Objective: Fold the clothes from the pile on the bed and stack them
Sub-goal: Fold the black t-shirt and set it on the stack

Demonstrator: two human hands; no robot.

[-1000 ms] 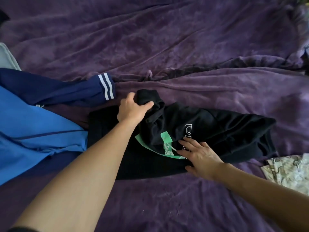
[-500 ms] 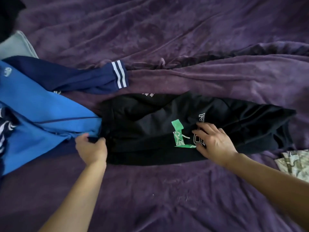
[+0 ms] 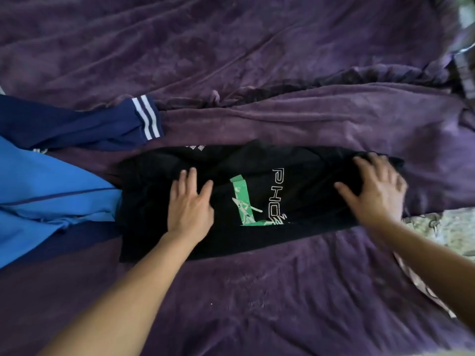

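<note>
A black shirt (image 3: pixel 259 160) with a green print and white letters lies folded into a long strip across the purple bedspread (image 3: pixel 257 60). My left hand (image 3: pixel 190 204) rests flat on its left half, fingers spread. My right hand (image 3: pixel 375 188) lies on the shirt's right end, fingers curled over the bunched black cloth there; whether it grips the cloth is unclear. A blue jacket (image 3: pixel 46 191) with a navy sleeve and white-striped cuff (image 3: pixel 146 119) lies to the left, touching the shirt's left edge.
A pale patterned cloth (image 3: pixel 442 227) lies at the right edge, partly under my right forearm. More fabric shows at the top right corner. The bedspread is creased, with a long ridge running behind the shirt.
My left hand has moved from the shirt's left edge onto its left half. My right hand has slid from the print to the shirt's right end. The shirt lies flatter.
</note>
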